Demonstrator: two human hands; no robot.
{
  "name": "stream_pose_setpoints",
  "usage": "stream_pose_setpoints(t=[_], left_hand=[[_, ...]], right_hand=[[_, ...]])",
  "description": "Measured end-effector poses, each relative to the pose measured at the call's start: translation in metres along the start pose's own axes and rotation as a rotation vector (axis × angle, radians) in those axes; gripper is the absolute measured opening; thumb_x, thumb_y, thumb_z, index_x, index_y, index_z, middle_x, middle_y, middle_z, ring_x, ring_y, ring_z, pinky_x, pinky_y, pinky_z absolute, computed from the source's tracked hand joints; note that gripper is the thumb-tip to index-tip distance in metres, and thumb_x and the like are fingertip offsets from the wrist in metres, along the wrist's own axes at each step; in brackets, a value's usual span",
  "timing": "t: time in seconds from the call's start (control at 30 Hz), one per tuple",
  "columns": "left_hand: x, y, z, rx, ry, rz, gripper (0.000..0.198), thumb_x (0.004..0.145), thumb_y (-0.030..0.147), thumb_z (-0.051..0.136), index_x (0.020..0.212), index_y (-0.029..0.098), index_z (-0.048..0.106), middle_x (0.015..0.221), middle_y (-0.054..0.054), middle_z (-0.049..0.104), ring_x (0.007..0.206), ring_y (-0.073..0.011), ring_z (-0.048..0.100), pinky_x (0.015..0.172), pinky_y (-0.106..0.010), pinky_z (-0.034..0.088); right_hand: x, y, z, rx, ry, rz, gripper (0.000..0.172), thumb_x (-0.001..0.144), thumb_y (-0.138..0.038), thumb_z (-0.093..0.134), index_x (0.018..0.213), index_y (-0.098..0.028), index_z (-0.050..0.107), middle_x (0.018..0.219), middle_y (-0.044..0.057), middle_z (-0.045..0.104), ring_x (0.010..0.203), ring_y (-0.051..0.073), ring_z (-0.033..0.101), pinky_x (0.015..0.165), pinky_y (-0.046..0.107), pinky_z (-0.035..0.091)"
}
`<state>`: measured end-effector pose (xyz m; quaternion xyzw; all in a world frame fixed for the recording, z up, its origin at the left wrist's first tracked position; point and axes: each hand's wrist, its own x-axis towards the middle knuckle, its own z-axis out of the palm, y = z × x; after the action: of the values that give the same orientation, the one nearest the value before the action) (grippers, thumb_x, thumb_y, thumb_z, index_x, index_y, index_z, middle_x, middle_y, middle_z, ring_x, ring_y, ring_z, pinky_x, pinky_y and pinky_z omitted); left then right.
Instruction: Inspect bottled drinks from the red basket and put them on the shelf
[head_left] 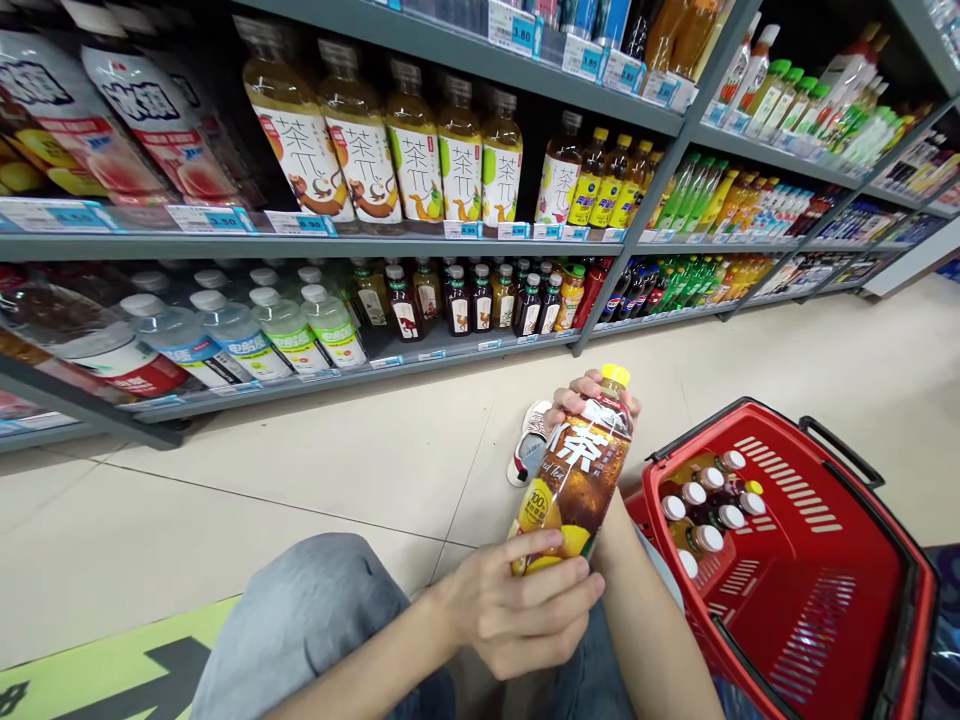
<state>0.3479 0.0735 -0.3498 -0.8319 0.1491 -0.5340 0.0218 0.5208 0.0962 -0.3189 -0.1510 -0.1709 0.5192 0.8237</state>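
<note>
Because the left hand [517, 605] grips the bottle [577, 470] near its base and the right hand [573, 396] its shoulder, fingers [551, 582] closed around it beside the red basket [870, 530], even pressure from both should hold it steady.

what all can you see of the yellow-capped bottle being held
The bottle looks like plastic, its yellow cap on, its brown label bearing white lettering and pictured yellow fruit. It is held tilted, cap end farther away, above the floor. The right grip wraps its upper part; the left grip holds its lower part.
</note>
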Motion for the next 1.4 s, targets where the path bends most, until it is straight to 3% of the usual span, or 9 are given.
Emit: stream_pose_setpoints(t=[0.17,0.23,0.37,0.5,0.77,1.0,1.13,1.27,1.4], left_hand=[[0.001,-0.009,-0.006,0.037,-0.018,-0.114,0.025,0.092,0.013,0.057,0.092,0.027,0.078,0.122,0.007,0.073,0.125,-0.0153,0.055,0.126,-0.042,0.037],[-0.001,-0.013,-0.007,0.03,-0.024,-0.196,0.032,0.092,0.009,0.05,0.101,0.024,0.076,0.125,0.002,0.072,0.129,-0.0188,0.052,0.125,-0.049,0.036],[-0.004,-0.021,-0.005,-0.032,-0.063,-0.416,0.051,0.078,-0.005,0.049,0.119,0.02,0.067,0.14,-0.01,0.059,0.142,-0.0299,0.043,0.116,-0.062,0.044],[-0.003,-0.025,-0.002,-0.067,-0.073,-0.63,0.057,0.079,-0.009,0.051,0.126,0.022,0.06,0.153,-0.015,0.043,0.148,-0.0335,0.036,0.113,-0.06,0.046],[-0.004,-0.026,-0.003,-0.21,0.032,-1.071,0.046,0.087,0.011,0.07,0.128,0.029,0.058,0.15,-0.011,0.05,0.139,-0.0263,0.049,0.115,-0.047,0.045],[0.001,-0.024,-0.004,-0.681,0.253,-1.49,0.051,0.086,0.031,0.078,0.133,0.03,0.055,0.152,-0.007,0.05,0.138,-0.0257,0.051,0.104,-0.031,0.052],[0.01,-0.022,-0.005,-0.981,0.329,-1.693,0.059,0.087,0.038,0.077,0.138,0.027,0.051,0.143,-0.008,0.058,0.124,-0.0263,0.061,0.099,-0.034,0.056],[0.017,-0.016,-0.006,-1.257,0.418,-1.814,0.066,0.087,0.039,0.075,0.144,0.029,0.044,0.154,-0.011,0.048,0.119,-0.0323,0.063,0.082,-0.043,0.065],[0.02,-0.013,-0.009,-1.466,0.454,-1.848,0.061,0.092,0.042,0.068,0.146,0.024,0.044,0.138,-0.016,0.06,0.106,-0.0327,0.07,0.067,-0.038,0.065]], right_hand=[[-0.002,-0.005,0.012,-0.067,0.078,-0.077,0.025,0.068,-0.046,0.066,0.085,-0.027,0.063,0.076,-0.002,0.062,0.068,0.016,0.056,0.063,0.031,0.054],[0.0,-0.007,0.013,-0.085,0.119,-0.098,0.024,0.07,-0.044,0.064,0.087,-0.026,0.064,0.08,-0.001,0.065,0.074,0.017,0.06,0.069,0.032,0.055],[0.006,-0.01,0.006,-0.084,0.236,-0.154,0.022,0.072,-0.04,0.062,0.087,-0.024,0.066,0.082,-0.001,0.07,0.082,0.018,0.066,0.079,0.034,0.055],[0.013,-0.007,-0.002,-0.075,0.382,-0.23,0.018,0.074,-0.038,0.06,0.082,-0.022,0.065,0.081,-0.001,0.071,0.082,0.019,0.07,0.08,0.035,0.057],[0.015,0.004,-0.003,-0.059,0.529,-0.083,0.015,0.08,-0.034,0.06,0.082,-0.02,0.063,0.073,0.0,0.071,0.065,0.016,0.066,0.066,0.03,0.055],[0.017,-0.002,0.002,-0.144,0.375,-0.087,0.013,0.082,-0.031,0.066,0.082,-0.019,0.066,0.078,0.0,0.074,0.075,0.017,0.071,0.069,0.029,0.057],[0.017,-0.008,0.004,-0.161,0.309,-0.092,0.011,0.082,-0.029,0.068,0.081,-0.018,0.067,0.085,0.0,0.076,0.083,0.019,0.074,0.076,0.031,0.058],[0.016,-0.013,0.005,-0.192,0.261,-0.074,0.015,0.084,-0.032,0.067,0.086,-0.018,0.07,0.09,0.001,0.077,0.082,0.02,0.075,0.073,0.032,0.059],[0.013,-0.019,0.006,-0.179,0.225,-0.045,0.02,0.084,-0.035,0.066,0.087,-0.017,0.072,0.093,0.002,0.078,0.082,0.02,0.075,0.073,0.033,0.062]])
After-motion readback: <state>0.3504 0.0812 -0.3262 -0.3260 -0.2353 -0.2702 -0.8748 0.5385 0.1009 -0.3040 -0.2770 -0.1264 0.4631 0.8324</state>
